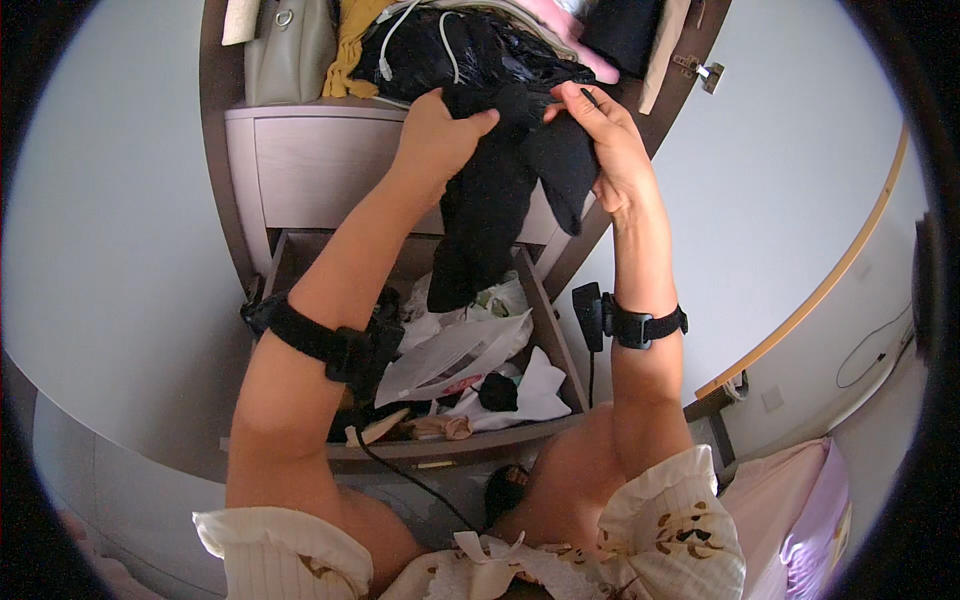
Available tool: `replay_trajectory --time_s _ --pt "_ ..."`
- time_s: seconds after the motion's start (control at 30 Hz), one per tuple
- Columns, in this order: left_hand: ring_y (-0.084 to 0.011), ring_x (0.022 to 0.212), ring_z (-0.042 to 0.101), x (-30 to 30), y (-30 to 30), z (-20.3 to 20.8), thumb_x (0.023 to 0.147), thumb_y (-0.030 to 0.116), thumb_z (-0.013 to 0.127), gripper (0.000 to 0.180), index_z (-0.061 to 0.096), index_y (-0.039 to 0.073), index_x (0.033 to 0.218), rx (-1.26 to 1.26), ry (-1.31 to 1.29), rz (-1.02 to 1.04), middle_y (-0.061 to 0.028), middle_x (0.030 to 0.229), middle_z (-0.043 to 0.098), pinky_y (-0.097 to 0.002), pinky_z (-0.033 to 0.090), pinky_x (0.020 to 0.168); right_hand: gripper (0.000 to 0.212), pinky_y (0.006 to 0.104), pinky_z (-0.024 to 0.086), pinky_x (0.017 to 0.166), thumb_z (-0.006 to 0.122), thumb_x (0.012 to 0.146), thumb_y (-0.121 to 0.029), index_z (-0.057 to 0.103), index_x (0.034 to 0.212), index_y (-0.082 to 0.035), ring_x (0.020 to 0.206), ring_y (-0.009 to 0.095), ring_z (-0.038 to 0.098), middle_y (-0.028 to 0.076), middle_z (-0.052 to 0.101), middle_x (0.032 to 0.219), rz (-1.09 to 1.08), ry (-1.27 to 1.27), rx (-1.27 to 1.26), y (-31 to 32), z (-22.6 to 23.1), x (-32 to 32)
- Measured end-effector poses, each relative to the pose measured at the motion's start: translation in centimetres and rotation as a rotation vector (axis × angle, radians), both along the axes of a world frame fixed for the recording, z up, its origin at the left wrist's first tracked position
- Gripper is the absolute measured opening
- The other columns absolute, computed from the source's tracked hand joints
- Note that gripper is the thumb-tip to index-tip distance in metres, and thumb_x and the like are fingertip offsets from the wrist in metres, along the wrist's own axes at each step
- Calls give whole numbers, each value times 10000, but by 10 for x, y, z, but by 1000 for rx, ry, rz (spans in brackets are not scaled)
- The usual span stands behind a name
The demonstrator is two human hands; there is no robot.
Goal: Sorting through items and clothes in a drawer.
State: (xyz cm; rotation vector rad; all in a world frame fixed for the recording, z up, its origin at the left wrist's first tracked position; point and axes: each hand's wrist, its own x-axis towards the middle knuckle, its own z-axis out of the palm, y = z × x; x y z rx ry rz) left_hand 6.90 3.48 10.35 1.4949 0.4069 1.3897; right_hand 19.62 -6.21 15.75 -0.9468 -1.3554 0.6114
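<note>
A pair of long black socks [487, 205] hangs down from between my two hands, with one end dangling over an open drawer. My left hand [440, 145] is closed on the upper left part of the dark fabric, thumb pointing right. On the other side, my right hand [610, 135] pinches the socks near their top, and a folded length droops beside its palm. Inside the open drawer [562, 345] below lie white plastic bags [455, 365], a small black bundle [497, 392] and beige fabric pieces [440, 427].
Above a closed drawer front [330, 170], the cabinet shelf holds a grey handbag [290, 55], mustard cloth [352, 45], a black plastic bag [420, 55] and a white cable [450, 50]. Open white doors flank both sides. A pink-covered surface [775, 500] stands at lower right.
</note>
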Motion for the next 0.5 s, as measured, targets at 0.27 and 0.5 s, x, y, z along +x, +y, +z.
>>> replay_trajectory --time_s 0.27,0.5 --pt "-191 789 536 2 1 -3 719 72 600 516 346 4 1163 -17 -34 27 -128 941 541 -291 428 700 134 232 485 603 532 795 -59 493 895 21 686 135 569 89 565 807 186 109 -17 4 -4 14" --pt "-136 723 425 0 -14 1 752 -1 521 403 374 161 1090 213 -90 29 -52 846 451 -269 370 644 49 177 397 577 581 778 -45 545 788 -13 656 87 502 13 533 715 -24 -14 70 9 -9 11"
